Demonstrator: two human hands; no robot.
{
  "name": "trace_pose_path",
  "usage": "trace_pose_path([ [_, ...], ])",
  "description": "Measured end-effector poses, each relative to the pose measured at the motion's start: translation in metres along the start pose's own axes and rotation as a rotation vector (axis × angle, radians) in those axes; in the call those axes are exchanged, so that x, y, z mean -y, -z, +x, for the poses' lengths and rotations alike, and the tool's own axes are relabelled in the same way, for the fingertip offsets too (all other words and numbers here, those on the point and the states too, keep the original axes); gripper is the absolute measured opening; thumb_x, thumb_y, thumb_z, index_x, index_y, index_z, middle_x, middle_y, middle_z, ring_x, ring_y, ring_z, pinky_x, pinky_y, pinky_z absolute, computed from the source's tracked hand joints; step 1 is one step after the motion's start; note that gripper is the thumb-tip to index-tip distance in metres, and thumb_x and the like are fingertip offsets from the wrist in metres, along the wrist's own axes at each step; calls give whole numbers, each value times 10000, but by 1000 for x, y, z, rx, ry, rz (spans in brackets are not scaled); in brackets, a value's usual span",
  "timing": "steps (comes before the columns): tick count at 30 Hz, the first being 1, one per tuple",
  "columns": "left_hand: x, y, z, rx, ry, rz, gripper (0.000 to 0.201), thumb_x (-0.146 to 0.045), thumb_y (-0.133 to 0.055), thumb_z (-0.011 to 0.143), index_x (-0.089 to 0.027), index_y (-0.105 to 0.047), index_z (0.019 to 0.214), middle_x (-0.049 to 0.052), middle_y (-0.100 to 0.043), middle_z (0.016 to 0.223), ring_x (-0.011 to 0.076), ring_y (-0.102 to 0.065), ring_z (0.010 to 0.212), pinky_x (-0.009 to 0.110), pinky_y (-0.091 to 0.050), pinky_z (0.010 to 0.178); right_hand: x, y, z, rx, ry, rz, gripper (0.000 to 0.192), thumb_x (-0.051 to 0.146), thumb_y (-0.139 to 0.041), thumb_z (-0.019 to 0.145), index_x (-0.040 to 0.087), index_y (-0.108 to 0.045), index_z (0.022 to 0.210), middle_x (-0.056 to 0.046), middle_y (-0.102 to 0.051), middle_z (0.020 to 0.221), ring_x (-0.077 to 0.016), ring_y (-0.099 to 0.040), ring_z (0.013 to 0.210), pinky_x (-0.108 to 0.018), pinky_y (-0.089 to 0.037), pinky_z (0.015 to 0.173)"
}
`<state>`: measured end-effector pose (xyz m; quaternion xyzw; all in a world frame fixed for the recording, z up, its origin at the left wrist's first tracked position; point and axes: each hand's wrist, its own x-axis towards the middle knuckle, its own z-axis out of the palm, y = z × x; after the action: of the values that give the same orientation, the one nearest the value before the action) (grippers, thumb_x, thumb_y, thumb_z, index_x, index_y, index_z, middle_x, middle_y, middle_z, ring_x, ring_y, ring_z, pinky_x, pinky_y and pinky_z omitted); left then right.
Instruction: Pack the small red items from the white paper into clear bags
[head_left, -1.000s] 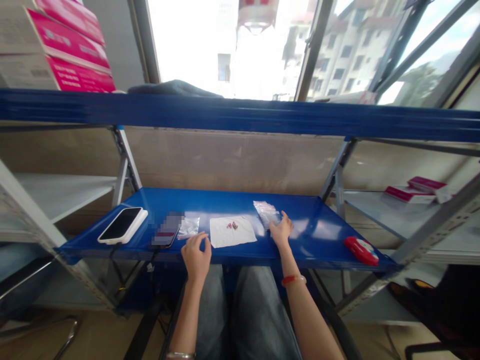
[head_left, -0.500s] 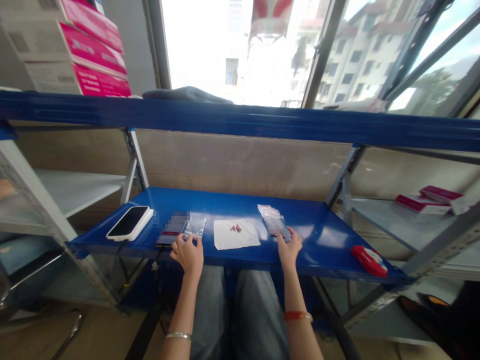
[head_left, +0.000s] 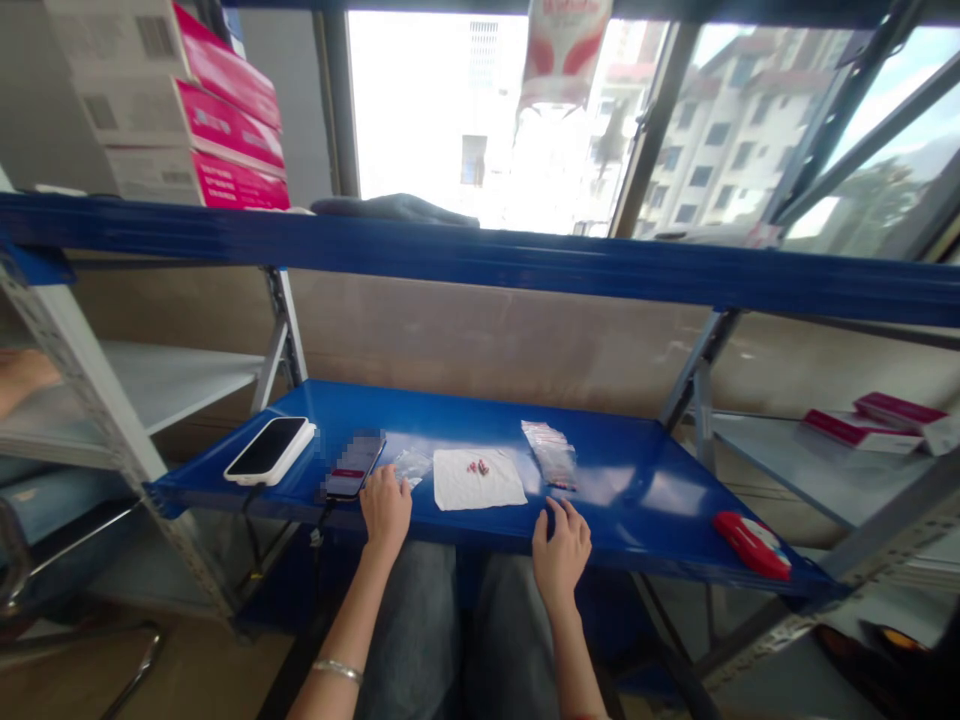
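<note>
Blue shelf (head_left: 637,500) carried everything: at its front edge my right hand (head_left: 561,545) rested, fingers loosely spread and empty, while my left hand (head_left: 385,508) lay fingertips-down on a small clear bag (head_left: 413,465). Beyond lay the white cloth (head_left: 478,478) and stacked bags (head_left: 553,455).

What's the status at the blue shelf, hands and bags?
Left hand on small clear bag, grip unclear. Right hand open, empty, short of bag stack. Cloth with red bits between, untouched.
</note>
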<state>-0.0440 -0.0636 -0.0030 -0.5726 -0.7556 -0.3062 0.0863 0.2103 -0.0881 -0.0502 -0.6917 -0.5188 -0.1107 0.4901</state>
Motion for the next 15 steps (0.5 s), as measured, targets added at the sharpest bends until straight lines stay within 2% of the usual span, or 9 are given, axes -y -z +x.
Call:
trace_pose_path([
  [2, 2, 2, 8, 59, -6, 19, 266, -226, -485, 820, -127, -590, 1043, 133, -625, 1092, 283, -546, 1011, 350, -405, 805, 4, 0, -6, 8, 4, -40, 388, 279, -350, 865, 130, -661, 1042, -155, -578, 1176, -307, -450, 1112, -429, -340, 900],
  [5, 5, 4, 17, 114, -23, 27, 236, -235, -524, 798, -146, -615, 997, 117, -658, 1023, 299, -547, 988, 368, -415, 792, 7, 0, -8, -7, 1, -58, 393, 269, -341, 874, 130, -666, 1045, -148, -574, 1194, -303, -450, 1119, -430, -338, 915],
  [10, 10, 1, 26, 116, -9, -24, 259, -198, -529, 787, -140, -597, 1030, 117, -662, 1004, 294, -556, 980, 372, -417, 796, 5, 1, -7, 4, 13, -55, 403, 286, -344, 871, 132, -665, 1059, -143, -568, 1213, -310, -454, 1121, -436, -350, 911],
  [15, 19, -4, 34, 92, -15, -170, 335, -91, -495, 747, -153, -568, 1068, 56, -669, 804, 256, -602, 873, 350, -414, 790, 3, 1, -5, 11, -11, 0, 417, 313, -354, 852, 124, -673, 1040, -158, -569, 1214, -329, -461, 1116, -467, -364, 899],
])
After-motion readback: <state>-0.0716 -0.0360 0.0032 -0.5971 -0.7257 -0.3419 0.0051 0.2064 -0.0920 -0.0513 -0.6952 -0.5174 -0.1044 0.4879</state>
